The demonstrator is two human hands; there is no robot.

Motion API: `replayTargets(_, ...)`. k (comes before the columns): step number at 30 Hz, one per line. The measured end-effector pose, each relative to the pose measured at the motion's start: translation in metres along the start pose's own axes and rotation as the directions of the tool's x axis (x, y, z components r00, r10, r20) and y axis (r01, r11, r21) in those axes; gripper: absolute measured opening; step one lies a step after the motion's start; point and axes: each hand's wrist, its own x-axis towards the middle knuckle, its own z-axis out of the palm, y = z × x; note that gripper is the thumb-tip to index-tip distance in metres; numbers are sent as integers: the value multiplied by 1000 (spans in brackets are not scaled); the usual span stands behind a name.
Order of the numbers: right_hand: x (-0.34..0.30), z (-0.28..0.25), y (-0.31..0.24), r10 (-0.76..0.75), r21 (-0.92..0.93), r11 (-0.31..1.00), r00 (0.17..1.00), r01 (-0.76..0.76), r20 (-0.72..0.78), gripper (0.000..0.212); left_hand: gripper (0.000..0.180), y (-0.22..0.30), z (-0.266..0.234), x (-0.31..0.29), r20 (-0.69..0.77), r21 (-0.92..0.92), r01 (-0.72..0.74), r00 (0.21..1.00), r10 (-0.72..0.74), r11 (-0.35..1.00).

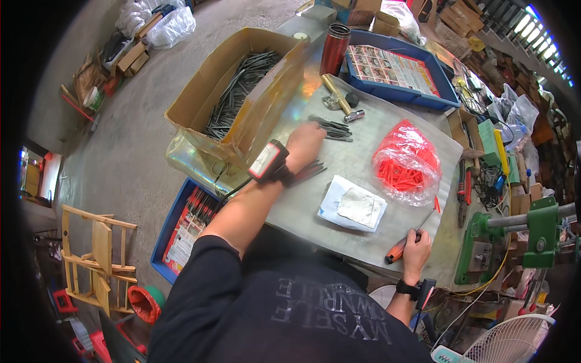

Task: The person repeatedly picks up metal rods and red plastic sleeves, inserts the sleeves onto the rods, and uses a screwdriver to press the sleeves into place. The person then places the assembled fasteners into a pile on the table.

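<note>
My left hand (pixel 305 144) is over the table with its fingers curled together, touching the near end of a small pile of dark thin metal rods (pixel 333 128). Whatever lies in its fingers is hidden. More dark rods (pixel 313 170) stick out beside the wrist. My right hand (pixel 417 249) grips a screwdriver (pixel 397 249) by its orange and black handle. The shaft points away from me, and a small red piece (pixel 437 204) is at its tip. Beyond that hand sits a clear plastic bag (pixel 407 163) full of red plastic pieces. A folded white cloth (pixel 358 206) rests on white paper between my hands.
A cardboard box (pixel 275 91) of dark rods stands at the left. Farther back are a hammer (pixel 345 103), a red tumbler (pixel 334 49) and a blue tray (pixel 399 91). Another blue tray (pixel 158 254) sits lower left. A green machine (pixel 484 248) and pliers (pixel 463 199) are right.
</note>
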Motion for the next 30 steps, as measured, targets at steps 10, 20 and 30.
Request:
replayTargets(10, -1, -7, -3, -32, 165, 984, 983, 63, -183, 22, 11, 3, 18, 12, 7, 45, 94, 995, -95, 995)
replayTargets(20, 3, -9, -33, -169, 357, 901, 958, 246, -233, 14, 12, 10, 3, 7, 74, 69, 15, 997, -20, 997)
replayTargets(30, 7, -24, -95, -483, 515, 724, 870, 459, -96, 23, 10, 68, -51, -67, -65, -239, -194, 981, 184, 952)
